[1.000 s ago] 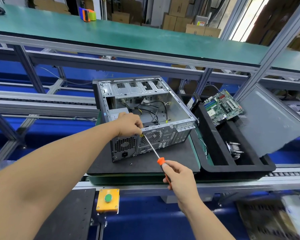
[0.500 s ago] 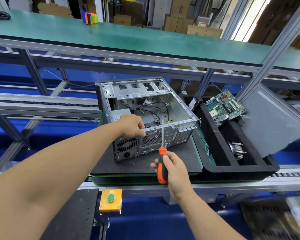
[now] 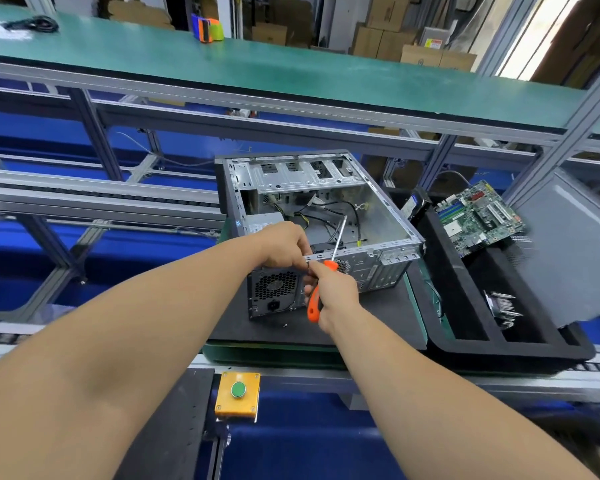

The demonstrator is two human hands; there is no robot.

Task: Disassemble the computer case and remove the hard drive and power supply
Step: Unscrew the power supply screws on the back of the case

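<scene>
Both your hands met at the rear edge of the opened computer case (image 3: 326, 216).

Your left hand (image 3: 284, 245) reached in with fingers curled over the case's rear top rail, gripping it above the power supply (image 3: 274, 292), which sat in the case's near-left corner. Your right hand (image 3: 333, 294) was wrapped round the orange handle of the screwdriver (image 3: 321, 289), shaft angled up over the case interior. Right of the case, a motherboard (image 3: 478, 216) leaned in the black tray (image 3: 499, 351).
</scene>
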